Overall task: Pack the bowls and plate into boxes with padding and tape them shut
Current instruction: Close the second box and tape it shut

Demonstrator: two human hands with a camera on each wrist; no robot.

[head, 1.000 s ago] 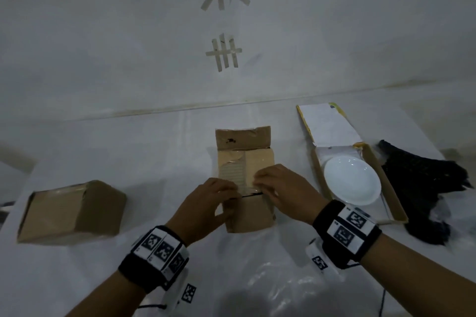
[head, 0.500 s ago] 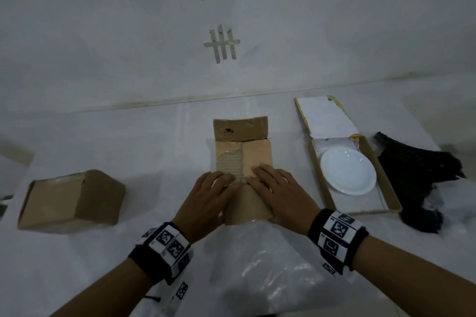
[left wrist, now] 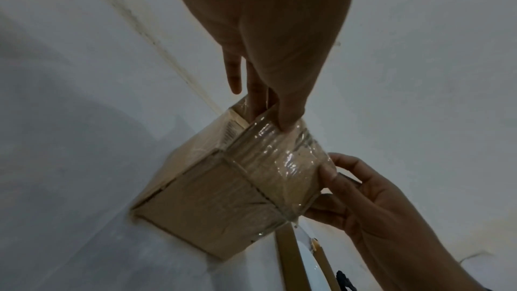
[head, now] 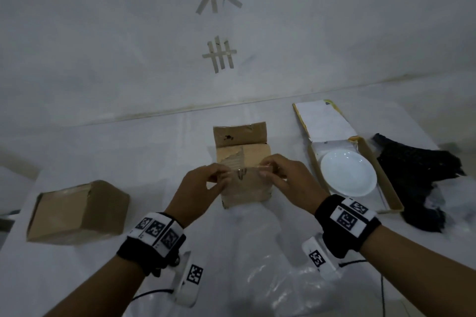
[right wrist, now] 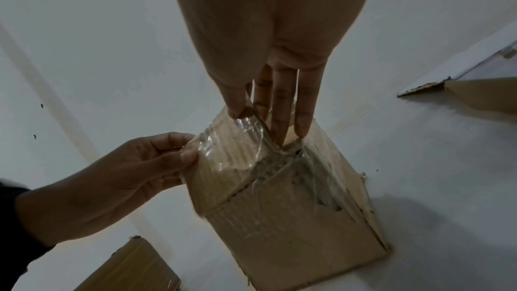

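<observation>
A small cardboard box (head: pixel 244 192) stands at the table's middle, its far flap (head: pixel 239 134) up. Just above its top, a strip of clear tape (head: pixel 242 174) is stretched between my hands. My left hand (head: pixel 219 177) pinches the strip's left end and my right hand (head: pixel 268 170) pinches the right end. In the left wrist view the tape (left wrist: pixel 279 156) runs over the box's top edge. The right wrist view shows it (right wrist: pixel 232 145) wrinkled and shiny. A white plate (head: pixel 347 176) lies in an open flat box (head: pixel 386 188) on the right.
A closed cardboard box (head: pixel 77 213) sits at the left. Black padding material (head: pixel 417 175) lies at the far right beside the flat box. Crumpled clear plastic (head: pixel 278 278) lies on the table near me, between my forearms. A wall stands behind the table.
Half a second ago both hands lay flat on the box top. Now they are raised a little, each pinching an end of the clear tape strip.
</observation>
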